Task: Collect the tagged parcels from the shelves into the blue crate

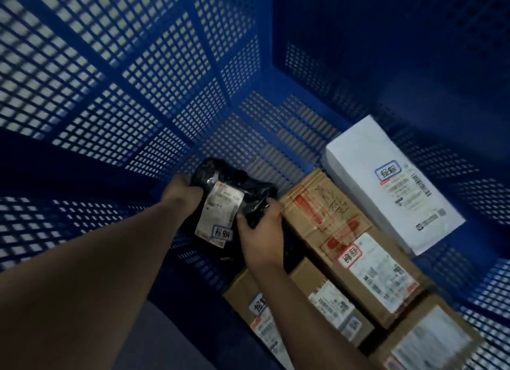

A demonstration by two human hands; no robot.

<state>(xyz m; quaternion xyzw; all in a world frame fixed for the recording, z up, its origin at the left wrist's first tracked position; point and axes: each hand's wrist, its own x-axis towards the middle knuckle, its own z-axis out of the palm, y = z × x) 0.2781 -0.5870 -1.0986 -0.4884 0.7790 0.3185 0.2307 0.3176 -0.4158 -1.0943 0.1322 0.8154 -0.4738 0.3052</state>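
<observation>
I look down into the blue crate (165, 74) with perforated walls. Both hands hold a black plastic parcel (234, 184) with a white shipping label and a blue-edged tag, low inside the crate near its floor. My left hand (180, 191) grips its left edge and my right hand (262, 223) grips its lower right corner. Right of it lies a long brown carton (331, 218) with red tape and a tagged label. A white box (386, 182) with a tag leans against the right wall.
Two more brown cartons lie in the crate: one under my right forearm (325, 303) and one at the lower right corner (430, 342). Bare perforated crate floor (276, 132) shows beyond the black parcel. The crate walls rise close on all sides.
</observation>
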